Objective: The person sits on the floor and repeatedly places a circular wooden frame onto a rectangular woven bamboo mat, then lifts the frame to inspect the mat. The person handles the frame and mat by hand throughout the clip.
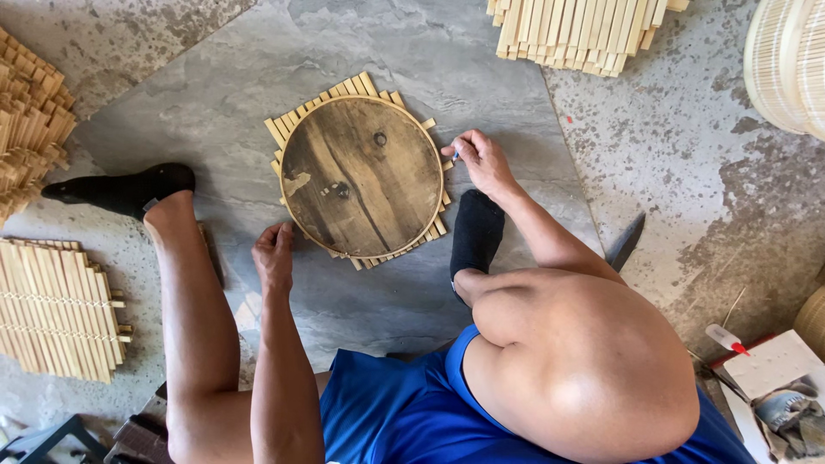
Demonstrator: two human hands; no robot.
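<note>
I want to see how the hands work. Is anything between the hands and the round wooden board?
Nothing visible is. The left hand rests at the round wooden board's lower left edge. The right hand sits at its right edge, pinching a small marker. The board lies on a mat of bamboo slats.

1. The grey stone slab (215,94) under me is my landmark; off its left edge lies a heap of bamboo strips (30,120);
2. Below that heap, left of the slab, sits a woven slat mat (56,309);
3. Beyond the slab's far edge rests a bundle of cut slats (576,30);
4. Right of the slab lies a dark knife blade (626,243);
5. Further right stands a small white bottle with a red cap (726,338); beside it, a white box (773,365).
</note>
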